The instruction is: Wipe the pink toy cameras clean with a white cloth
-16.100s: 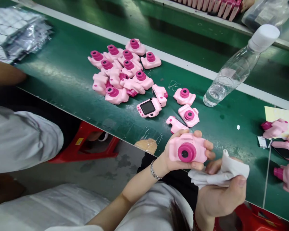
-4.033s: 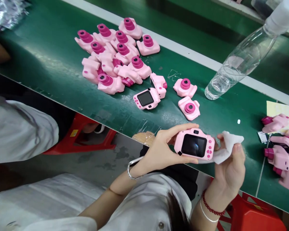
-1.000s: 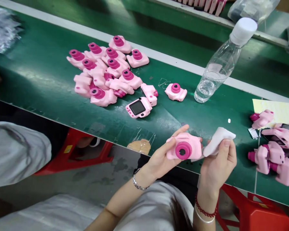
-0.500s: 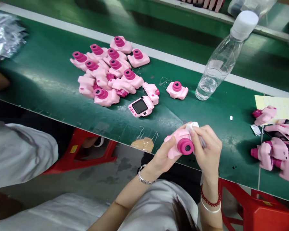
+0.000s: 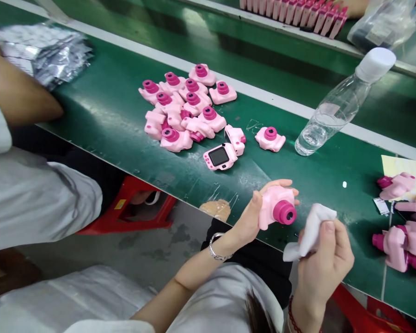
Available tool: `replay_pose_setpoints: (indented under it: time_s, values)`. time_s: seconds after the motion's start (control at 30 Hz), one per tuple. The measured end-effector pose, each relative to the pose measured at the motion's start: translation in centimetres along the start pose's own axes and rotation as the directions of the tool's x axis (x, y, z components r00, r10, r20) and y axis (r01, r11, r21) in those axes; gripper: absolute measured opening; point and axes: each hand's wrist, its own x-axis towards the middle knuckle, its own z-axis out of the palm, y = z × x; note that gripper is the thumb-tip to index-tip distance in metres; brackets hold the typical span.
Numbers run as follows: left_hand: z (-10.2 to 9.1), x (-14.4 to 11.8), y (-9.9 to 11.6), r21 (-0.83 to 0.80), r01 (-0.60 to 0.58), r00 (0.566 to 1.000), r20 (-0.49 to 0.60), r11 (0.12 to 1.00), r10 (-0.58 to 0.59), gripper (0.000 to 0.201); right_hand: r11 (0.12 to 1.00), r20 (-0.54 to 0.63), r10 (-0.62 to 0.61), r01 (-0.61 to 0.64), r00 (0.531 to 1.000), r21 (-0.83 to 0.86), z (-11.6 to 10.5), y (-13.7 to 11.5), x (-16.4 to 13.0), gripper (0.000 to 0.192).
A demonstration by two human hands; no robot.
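Note:
A pink toy camera (image 5: 269,206) rests in my left hand (image 5: 251,217), its dark pink lens facing toward the lower right. My left fingers reach behind the camera body and the thumb lies along its left side. To the right of it, my right hand (image 5: 327,259) pinches a folded white cloth (image 5: 314,229), apart from the camera. Beyond my hands stands a single pink camera (image 5: 270,138), lens up. A camera with its dark screen showing (image 5: 219,157) lies left of that one, near a pile of pink cameras (image 5: 175,138).
A clear bottle (image 5: 333,111) with a white cap stands behind my hands. More pink cameras (image 5: 397,254) and a yellow paper (image 5: 409,166) lie at the right. Silvery bags (image 5: 52,53) sit far left beside another person's arm (image 5: 24,88). Red stools (image 5: 131,212) are below the table edge.
My right hand has drawn the cloth off the camera, down and to the right. My left hand still holds the camera, with its fingers now more extended. The whole view has shifted.

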Motion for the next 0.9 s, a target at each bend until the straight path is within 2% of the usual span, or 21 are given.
replay_pose_setpoints:
  time_s: [0.03,0.07,0.13,0.2,0.27,0.33,0.4,0.47,0.53,0.57,0.6,0.63,0.7,0.77,0.8,0.83,0.87,0.9]
  values:
    - [0.2,-0.1,-0.1,0.027,-0.027,0.999,-0.016,0.999,0.028,0.088,0.993,0.042,-0.111,0.112,0.993,-0.039,0.6,-0.9,0.0,0.018]
    - [0.4,-0.2,-0.2,0.056,-0.054,0.998,-0.036,0.997,0.056,0.087,0.965,0.104,-0.236,0.246,0.966,-0.089,1.2,-1.7,0.0,0.015]
    - [0.6,-0.4,-0.2,0.102,-0.107,0.989,-0.095,0.989,0.117,0.082,0.858,0.232,-0.427,0.473,0.874,-0.202,2.3,-3.1,-0.1,0.011]
    - [0.8,-0.2,0.1,0.09,-0.146,0.971,-0.176,0.985,0.16,0.072,0.749,0.296,-0.515,0.59,0.804,-0.301,3.1,-3.5,-0.2,0.013]
    - [1.0,0.5,0.8,-0.022,-0.116,0.955,-0.277,0.993,0.105,0.061,0.711,0.332,-0.536,0.627,0.776,-0.318,3.3,-3.0,-0.5,0.015]
    - [1.1,1.3,1.8,-0.208,0.0,0.937,-0.341,0.978,-0.073,0.059,0.777,0.361,-0.485,0.582,0.797,-0.24,2.8,-1.9,-0.7,0.015]
    - [1.3,2.0,2.8,-0.373,0.134,0.911,-0.318,0.918,-0.262,0.065,0.896,0.302,-0.355,0.414,0.885,-0.161,2.0,-0.7,-0.8,0.016]
    - [1.5,2.3,3.6,-0.464,0.238,0.895,-0.236,0.853,-0.378,0.07,0.982,0.135,-0.14,0.155,0.981,-0.109,1.4,0.2,-0.7,0.023]
    - [1.8,2.2,3.8,-0.508,0.313,0.886,-0.148,0.803,-0.439,0.072,0.997,-0.034,0.05,-0.052,0.998,-0.054,1.1,0.4,-0.6,0.028]
    - [2.0,2.1,3.8,-0.521,0.341,0.882,-0.111,0.783,-0.458,0.073,0.995,-0.09,0.087,-0.09,0.992,-0.033,1.2,0.3,-0.6,0.029]
    - [2.1,2.0,3.6,-0.528,0.363,0.878,-0.082,0.768,-0.472,0.074,0.997,-0.126,0.072,-0.076,0.989,-0.028,1.4,0.1,-0.5,0.029]
    - [2.1,1.9,3.4,-0.527,0.383,0.874,-0.059,0.758,-0.483,0.075,0.999,-0.137,0.004,-0.011,0.991,-0.046,1.8,-0.2,-0.4,0.028]
    - [2.1,1.8,3.0,-0.511,0.419,0.863,-0.032,0.751,-0.504,0.075,0.961,-0.077,-0.246,0.233,0.966,-0.147,2.7,-0.8,-0.2,0.019]
    - [1.9,1.8,2.6,-0.487,0.462,0.85,0.005,0.741,-0.527,0.074,0.83,0.054,-0.497,0.492,0.866,-0.264,3.7,-1.0,0.1,0.005]
    - [1.8,1.9,2.5,-0.476,0.484,0.842,0.027,0.734,-0.538,0.073,0.755,0.115,-0.577,0.581,0.809,-0.303,4.1,-1.0,0.4,0.006]
    - [1.7,2.0,2.5,-0.473,0.498,0.837,0.043,0.727,-0.546,0.072,0.697,0.141,-0.626,0.632,0.767,-0.338,4.5,-0.7,0.7,0.01]
    - [1.6,2.0,2.6,-0.479,0.495,0.838,0.043,0.724,-0.545,0.07,0.667,0.129,-0.651,0.645,0.748,-0.372,4.7,-0.4,1.1,0.01]
    - [1.5,2.1,2.6,-0.493,0.478,0.844,0.026,0.727,-0.536,0.069,0.666,0.084,-0.656,0.627,0.75,-0.404,4.8,0.1,1.5,0.008]
